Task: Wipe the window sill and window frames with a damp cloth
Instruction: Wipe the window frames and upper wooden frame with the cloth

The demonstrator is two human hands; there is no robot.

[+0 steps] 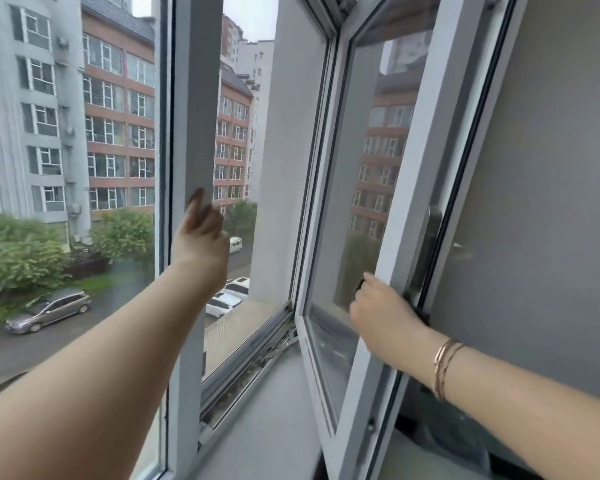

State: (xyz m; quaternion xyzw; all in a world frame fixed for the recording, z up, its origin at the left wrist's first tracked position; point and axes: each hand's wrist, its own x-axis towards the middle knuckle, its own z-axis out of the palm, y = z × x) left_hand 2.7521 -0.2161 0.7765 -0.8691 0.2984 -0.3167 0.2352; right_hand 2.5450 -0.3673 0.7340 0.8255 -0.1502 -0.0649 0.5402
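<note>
Nearest, right hand (383,317), bracelets (445,368) at the wrist, fingers curled round the free edge of the inward-swung white sash (409,209), just above the grey window sill (274,420). Farther on, left hand (201,233) raised with fingers loosely spread, tips touching the upright window frame (198,98). Beyond, wide open gap between frame and sash, grit in the bottom track (246,372); no cloth in view.
</note>
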